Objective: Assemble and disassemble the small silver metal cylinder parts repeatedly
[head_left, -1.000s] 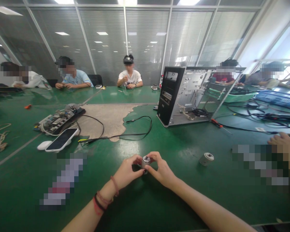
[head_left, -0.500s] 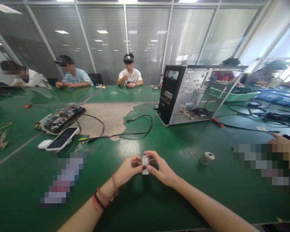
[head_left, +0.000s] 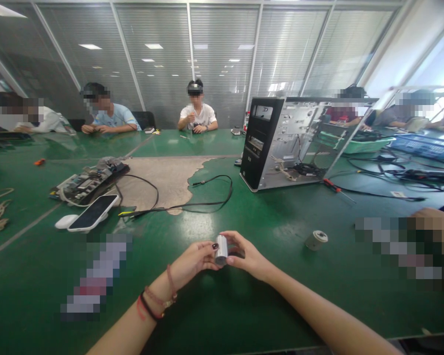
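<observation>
A small silver metal cylinder [head_left: 221, 250] is held tilted between my two hands, just above the green table, its flat lower end facing me. My left hand [head_left: 199, 256] grips it from the left, thumb laid across its side and fingers behind and under it. From the right, my right hand [head_left: 248, 254] pinches it, fingertips at its upper end and thumb near its lower end. Off to the right stands a second cylinder [head_left: 317, 240], pale and metallic with a dark mark on top. Whether either is a motor, I cannot tell.
An open computer case [head_left: 266, 148] stands beyond my right hand, a screwdriver [head_left: 331, 185] beside it. To the left lie a white phone [head_left: 94, 213], a circuit assembly [head_left: 91, 181] and a black cable [head_left: 207, 203]. Another person's hand [head_left: 434, 224] is at the right edge. Several people sit around the table.
The silver cylinder has turned from upright to tilted, showing its lower end. My left thumb has moved up along its side, and the left fingers have gone under it.
</observation>
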`<state>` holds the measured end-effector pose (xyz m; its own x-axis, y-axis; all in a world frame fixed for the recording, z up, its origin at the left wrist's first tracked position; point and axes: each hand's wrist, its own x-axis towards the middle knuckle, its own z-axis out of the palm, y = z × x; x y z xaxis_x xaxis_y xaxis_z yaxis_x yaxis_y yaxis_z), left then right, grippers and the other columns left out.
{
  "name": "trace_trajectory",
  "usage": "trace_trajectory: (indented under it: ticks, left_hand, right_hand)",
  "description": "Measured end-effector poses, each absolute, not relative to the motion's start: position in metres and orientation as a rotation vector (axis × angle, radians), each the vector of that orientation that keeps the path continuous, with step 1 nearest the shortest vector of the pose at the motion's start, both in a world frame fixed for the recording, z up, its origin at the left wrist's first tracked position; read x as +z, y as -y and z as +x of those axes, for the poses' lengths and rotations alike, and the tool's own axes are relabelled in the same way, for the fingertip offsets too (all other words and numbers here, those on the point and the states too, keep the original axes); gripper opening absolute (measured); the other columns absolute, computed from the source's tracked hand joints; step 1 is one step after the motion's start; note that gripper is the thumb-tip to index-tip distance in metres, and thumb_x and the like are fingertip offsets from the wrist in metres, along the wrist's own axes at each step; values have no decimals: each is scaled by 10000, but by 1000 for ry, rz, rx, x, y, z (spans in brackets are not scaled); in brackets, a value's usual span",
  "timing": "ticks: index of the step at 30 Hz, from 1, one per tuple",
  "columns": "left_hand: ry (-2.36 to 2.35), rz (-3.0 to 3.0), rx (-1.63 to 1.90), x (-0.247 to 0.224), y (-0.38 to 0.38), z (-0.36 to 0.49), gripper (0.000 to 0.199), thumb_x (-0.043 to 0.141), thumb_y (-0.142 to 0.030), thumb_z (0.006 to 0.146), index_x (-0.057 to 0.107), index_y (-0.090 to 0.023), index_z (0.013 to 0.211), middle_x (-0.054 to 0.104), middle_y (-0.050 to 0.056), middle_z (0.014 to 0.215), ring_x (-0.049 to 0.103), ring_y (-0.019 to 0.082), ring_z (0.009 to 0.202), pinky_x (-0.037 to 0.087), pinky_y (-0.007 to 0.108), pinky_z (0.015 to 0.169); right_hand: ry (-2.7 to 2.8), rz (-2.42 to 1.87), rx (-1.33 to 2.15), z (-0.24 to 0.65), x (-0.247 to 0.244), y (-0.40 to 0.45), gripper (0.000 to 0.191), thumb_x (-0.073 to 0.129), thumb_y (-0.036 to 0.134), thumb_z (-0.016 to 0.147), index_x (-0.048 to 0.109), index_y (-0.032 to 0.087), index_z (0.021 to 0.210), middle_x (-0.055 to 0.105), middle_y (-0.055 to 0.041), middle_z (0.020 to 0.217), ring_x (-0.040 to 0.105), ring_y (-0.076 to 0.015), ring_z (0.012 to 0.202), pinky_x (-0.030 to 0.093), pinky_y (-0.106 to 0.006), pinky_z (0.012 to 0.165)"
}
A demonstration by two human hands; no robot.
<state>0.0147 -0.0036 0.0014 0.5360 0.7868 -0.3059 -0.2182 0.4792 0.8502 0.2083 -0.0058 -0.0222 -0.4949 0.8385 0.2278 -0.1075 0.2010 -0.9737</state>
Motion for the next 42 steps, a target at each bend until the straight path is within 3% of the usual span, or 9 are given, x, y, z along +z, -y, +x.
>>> trace_trajectory:
  ticks: [10,17,25,35,42]
  left_hand:
    - [-780,863,624,7,3,15,363,609,-393,800,636,-47,905,707,126,758,663,197,720,477,302,725]
    - [-785,944,611,7,4,18,402,571,-471,797,619,-74,846,690,99,705,636,177,674,456,287,687]
    - [-775,976,590,5,3,17,390,546,-487,812,606,-103,835,680,76,687,628,168,663,448,278,676]
    - [-765,960,557,5,4,17,397,531,-486,819,604,-103,899,679,75,698,631,166,662,448,283,678]
    - [-748,916,502,3,3,17,480,438,-577,831,559,-113,854,676,84,736,634,154,644,452,262,642]
  right_hand:
    - [1422,-715,1590,205,-26,2,514,695,469,711,530,203,1119,594,-73,1044,546,-206,978,413,-353,852]
    - [1152,-760,1739,202,-22,6,450,687,459,720,593,162,1044,626,-80,980,575,-157,801,436,-289,710]
    - [1001,-775,1837,201,-14,9,437,680,471,719,610,154,1012,642,-84,958,597,-195,901,441,-353,835]
    - [990,-799,1847,201,-18,8,407,621,486,774,604,134,977,660,-92,914,615,-192,880,444,-354,846]
    - [1024,-866,1846,202,-7,9,450,683,501,708,602,147,973,649,-90,966,614,-183,869,457,-351,828]
